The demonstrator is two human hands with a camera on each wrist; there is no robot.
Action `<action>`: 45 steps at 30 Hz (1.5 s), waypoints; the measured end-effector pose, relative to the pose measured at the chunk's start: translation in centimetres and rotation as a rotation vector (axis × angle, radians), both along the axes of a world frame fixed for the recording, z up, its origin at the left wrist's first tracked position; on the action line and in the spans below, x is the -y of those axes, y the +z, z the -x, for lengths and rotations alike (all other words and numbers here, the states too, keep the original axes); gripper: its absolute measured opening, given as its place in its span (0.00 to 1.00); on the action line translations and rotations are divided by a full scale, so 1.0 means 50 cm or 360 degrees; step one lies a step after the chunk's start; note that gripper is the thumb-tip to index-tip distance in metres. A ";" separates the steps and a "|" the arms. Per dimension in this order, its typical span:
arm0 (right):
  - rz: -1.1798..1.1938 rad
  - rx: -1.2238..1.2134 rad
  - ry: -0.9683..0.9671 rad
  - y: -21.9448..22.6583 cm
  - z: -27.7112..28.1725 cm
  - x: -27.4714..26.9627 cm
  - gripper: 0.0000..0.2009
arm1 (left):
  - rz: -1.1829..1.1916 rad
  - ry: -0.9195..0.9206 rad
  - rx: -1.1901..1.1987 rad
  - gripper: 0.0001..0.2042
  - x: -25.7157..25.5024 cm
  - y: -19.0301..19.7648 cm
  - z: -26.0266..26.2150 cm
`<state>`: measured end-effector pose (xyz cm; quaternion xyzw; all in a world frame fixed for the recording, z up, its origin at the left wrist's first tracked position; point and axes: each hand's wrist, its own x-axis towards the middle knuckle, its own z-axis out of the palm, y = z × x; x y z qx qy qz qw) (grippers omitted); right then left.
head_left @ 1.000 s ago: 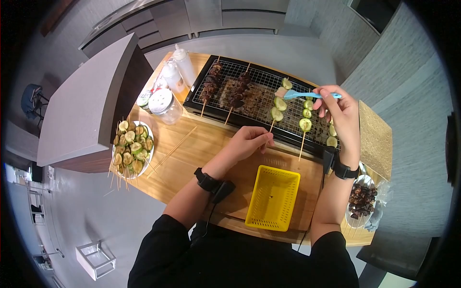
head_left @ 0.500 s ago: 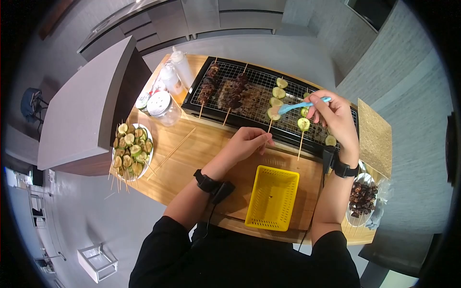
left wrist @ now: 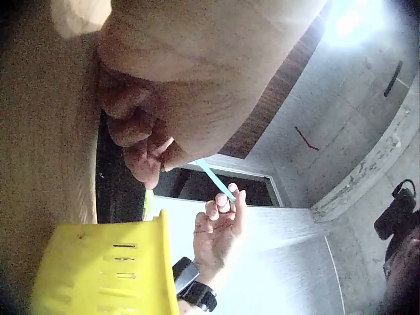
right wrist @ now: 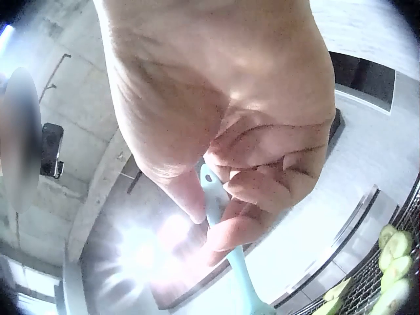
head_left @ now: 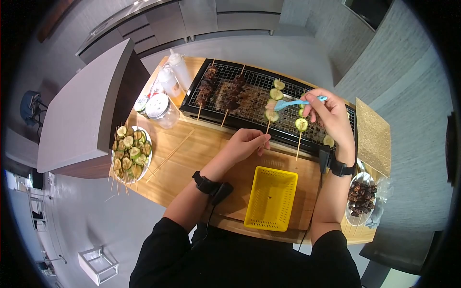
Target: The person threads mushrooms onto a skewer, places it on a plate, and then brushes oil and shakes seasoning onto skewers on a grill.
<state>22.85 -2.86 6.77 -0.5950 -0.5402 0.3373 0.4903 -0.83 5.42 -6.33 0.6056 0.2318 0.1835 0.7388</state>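
My left hand pinches the bare near end of a wooden skewer threaded with zucchini slices, which lies across the wire grill. In my right hand is a light blue basting brush, its handle held between thumb and fingers. The pale bristles rest over the slices in the middle of that skewer. Another zucchini skewer lies just right of it, partly under the right hand. In the right wrist view the brush handle passes between the thumb and curled fingers.
Two meat skewers lie on the grill's left half. A yellow basket stands in front on a wooden board. Left are zucchini skewers on a plate, a shaker jar and squeeze bottles; right, a plate of dark skewers.
The brush went from the far part of the zucchini skewer to its near end, then slightly back up to the middle. My left hand keeps its pinch on the skewer.
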 end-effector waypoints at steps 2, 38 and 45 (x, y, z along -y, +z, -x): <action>-0.0006 -0.0004 -0.0019 -0.004 -0.005 -0.001 0.09 | 0.0028 0.0002 0.0015 0.16 0.001 0.001 -0.001; -0.0177 0.0060 -0.0372 -0.055 0.002 -0.048 0.09 | -0.0002 -0.0011 0.0004 0.17 0.003 0.007 0.001; -0.0225 0.0034 -0.0429 -0.071 -0.009 -0.056 0.09 | -0.0020 0.0003 0.0014 0.18 0.000 -0.001 -0.001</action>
